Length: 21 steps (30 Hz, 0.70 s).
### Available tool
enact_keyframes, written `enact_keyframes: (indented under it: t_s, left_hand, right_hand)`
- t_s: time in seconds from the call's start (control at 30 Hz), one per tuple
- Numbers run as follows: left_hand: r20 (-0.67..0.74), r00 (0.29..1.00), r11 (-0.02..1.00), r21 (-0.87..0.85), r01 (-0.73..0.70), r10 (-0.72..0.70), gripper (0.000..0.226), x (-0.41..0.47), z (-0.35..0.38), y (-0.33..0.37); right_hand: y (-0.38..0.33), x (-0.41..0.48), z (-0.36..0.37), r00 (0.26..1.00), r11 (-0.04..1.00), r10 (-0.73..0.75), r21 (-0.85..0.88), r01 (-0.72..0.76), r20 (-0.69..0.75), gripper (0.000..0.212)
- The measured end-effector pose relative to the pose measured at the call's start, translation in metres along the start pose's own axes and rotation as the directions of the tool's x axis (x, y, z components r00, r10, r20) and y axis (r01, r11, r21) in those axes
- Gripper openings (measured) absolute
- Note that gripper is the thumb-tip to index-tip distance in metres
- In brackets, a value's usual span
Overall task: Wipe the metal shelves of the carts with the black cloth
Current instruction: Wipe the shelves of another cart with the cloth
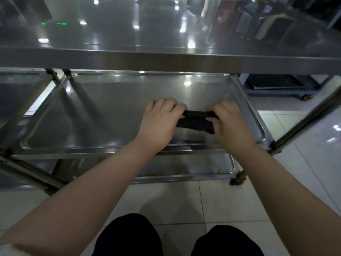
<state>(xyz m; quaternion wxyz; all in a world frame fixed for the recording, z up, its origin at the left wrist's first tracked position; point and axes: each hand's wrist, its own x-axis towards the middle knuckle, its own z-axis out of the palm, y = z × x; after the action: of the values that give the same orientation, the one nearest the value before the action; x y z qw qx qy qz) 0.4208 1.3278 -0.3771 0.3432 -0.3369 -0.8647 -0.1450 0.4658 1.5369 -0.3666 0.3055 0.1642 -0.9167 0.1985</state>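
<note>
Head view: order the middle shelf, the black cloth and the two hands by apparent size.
1. middle shelf
2. left hand and right hand: alike, not ranked
3. black cloth, partly hidden in both hands

Top shelf (166, 34): flat steel; I see lights mirrored in it.
Middle shelf (92, 117): rimmed steel tray; black cloth (195, 121) over its right half, contact I cannot confirm.
Bottom shelf (184, 169): rimmed steel tray; yellowish specks (218, 170) near its right corner.
Floor (184, 204): pale tiles; brown clump (238, 179) at the cart's near right foot.
</note>
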Motion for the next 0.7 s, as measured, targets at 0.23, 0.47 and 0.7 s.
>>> enact_keyframes:
  t_s: [0.23,0.47,0.7]
  left_hand:
    - [0.013,0.990,0.946,-0.296,-0.132,0.142,0.018,-0.031,0.048,0.093]
    - [0.632,0.762,0.901,-0.401,0.164,0.142,0.044,-0.131,0.137,0.146]
    - [0.762,0.646,0.912,-0.239,0.333,-0.036,0.032,-0.183,0.213,0.158]
  right_hand:
    - [0.047,-0.118,-0.047,0.999,0.987,0.002,-0.162,-0.008,-0.039,0.017]
    - [0.081,-0.271,0.010,0.938,0.960,0.280,-0.089,-0.267,0.205,0.021]
    - [0.108,-0.343,0.086,0.845,0.870,0.479,-0.005,-0.492,0.239,0.025]
